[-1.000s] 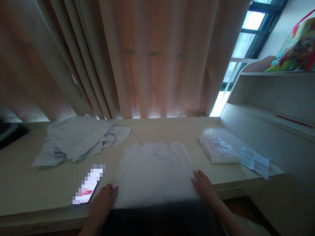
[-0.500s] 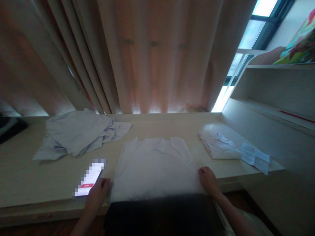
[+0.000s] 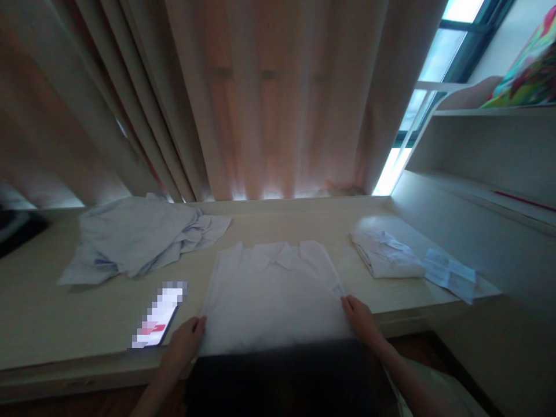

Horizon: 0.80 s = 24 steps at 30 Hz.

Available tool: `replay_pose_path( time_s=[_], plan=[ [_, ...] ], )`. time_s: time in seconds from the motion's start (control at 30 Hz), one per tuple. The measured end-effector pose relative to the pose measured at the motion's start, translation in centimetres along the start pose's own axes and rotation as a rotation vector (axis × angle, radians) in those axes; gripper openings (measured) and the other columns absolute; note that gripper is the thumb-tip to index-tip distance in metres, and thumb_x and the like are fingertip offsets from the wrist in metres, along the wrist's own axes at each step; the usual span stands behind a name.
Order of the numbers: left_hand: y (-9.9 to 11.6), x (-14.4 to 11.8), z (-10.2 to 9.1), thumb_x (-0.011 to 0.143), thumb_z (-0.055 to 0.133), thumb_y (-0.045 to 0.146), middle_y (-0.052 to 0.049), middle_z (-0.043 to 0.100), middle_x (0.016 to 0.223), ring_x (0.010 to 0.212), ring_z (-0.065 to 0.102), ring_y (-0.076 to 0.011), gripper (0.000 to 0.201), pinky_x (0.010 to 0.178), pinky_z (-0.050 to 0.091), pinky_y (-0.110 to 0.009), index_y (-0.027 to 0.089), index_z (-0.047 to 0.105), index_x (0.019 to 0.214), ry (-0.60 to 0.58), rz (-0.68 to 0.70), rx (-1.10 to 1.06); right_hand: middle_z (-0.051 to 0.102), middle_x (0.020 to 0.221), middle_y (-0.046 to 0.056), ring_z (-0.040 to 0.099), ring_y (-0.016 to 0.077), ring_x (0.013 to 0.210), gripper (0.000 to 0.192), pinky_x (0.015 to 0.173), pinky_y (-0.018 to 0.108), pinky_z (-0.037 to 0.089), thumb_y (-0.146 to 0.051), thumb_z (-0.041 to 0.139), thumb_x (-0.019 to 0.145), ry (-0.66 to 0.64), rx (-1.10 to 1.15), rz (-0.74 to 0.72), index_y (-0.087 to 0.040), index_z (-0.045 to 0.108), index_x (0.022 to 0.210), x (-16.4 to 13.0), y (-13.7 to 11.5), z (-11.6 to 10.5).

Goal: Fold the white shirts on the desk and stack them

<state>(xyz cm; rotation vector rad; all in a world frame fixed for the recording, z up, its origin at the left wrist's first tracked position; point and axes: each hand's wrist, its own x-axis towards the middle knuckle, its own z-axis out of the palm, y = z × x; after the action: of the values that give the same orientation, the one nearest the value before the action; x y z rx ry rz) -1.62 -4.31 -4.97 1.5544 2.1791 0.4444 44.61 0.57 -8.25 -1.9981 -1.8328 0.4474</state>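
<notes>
light: we see a dim room, daylight entering through the window (image 3: 438, 58) at upper right and glowing under the curtain (image 3: 269, 98) | glare: pale sheen on the table (image 3: 52, 324) | shadow: near edge dark | quality: soft throughout, curtain folds smeared, edges bowed by the wide lens

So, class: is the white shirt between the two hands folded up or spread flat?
Spread flat: the white shirt lies open on the desk, collar away from the person, with the left hand and right hand at its sides.

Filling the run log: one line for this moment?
left hand on shirt left edge | right hand on right edge | phone beside
</notes>
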Motion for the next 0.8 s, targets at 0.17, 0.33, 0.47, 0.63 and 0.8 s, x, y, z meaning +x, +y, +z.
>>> replay_pose_path(
  time_s=[0.17,0.33,0.47,0.63,0.8],
  plan=[
    [1.7,-1.1,0.1,0.082,0.029,0.045,-0.009,0.068,0.079,0.082,0.063,-0.0238,0.04,0.08,0.045,-0.035,0.02,0.059,0.074,0.005,0.033,-0.098,0.061,0.066,0.004,0.052,0.0161,0.064,0.043,0.06,0.026,0.031,-0.041,0.023,0.091,-0.064,0.023,-0.064,-0.022,0.049,0.064,-0.5,-2.1,0.5],
    [3.2,-1.7,-0.1,0.083,0.031,0.048,-0.008,0.067,0.075,0.083,0.063,-0.0238,0.043,0.082,0.046,-0.034,0.019,0.06,0.069,-0.076,0.006,-0.121,0.061,0.066,0.003,0.051,0.0152,0.063,0.047,0.059,0.026,0.03,-0.041,0.022,0.092,-0.117,0.011,-0.108,-0.02,0.054,0.065,-1.5,-3.6,0.8],
    [3.1,-1.9,0.0,0.084,0.034,0.047,-0.006,0.068,0.072,0.089,0.063,-0.0242,0.04,0.081,0.046,-0.033,0.02,0.061,0.071,-0.099,0.01,-0.133,0.058,0.062,0.002,0.047,0.0135,0.058,0.039,0.056,0.026,0.025,-0.04,0.032,0.09,-0.14,-0.043,-0.119,-0.02,0.054,0.063,-2.3,-4.3,1.1],
    [3.3,-2.2,1.2,0.085,0.033,0.041,-0.007,0.069,0.079,0.085,0.063,-0.0215,0.036,0.08,0.045,-0.031,0.021,0.062,0.076,-0.057,0.038,-0.047,0.059,0.063,0.002,0.047,0.0134,0.059,0.027,0.056,0.026,0.023,-0.031,0.039,0.087,-0.168,-0.087,-0.17,-0.02,0.057,0.069,-3.1,-6.0,2.1],
    [5.3,-2.6,4.0,0.087,0.032,0.038,-0.007,0.07,0.085,0.083,0.063,-0.0192,0.035,0.078,0.044,-0.029,0.02,0.061,0.087,-0.145,0.143,-0.011,0.066,0.08,0.003,0.056,0.0151,0.073,0.025,0.064,0.025,0.031,-0.03,0.039,0.088,-0.233,-0.072,-0.288,-0.021,0.062,0.09,-3.7,-9.3,4.2]
  ],
)
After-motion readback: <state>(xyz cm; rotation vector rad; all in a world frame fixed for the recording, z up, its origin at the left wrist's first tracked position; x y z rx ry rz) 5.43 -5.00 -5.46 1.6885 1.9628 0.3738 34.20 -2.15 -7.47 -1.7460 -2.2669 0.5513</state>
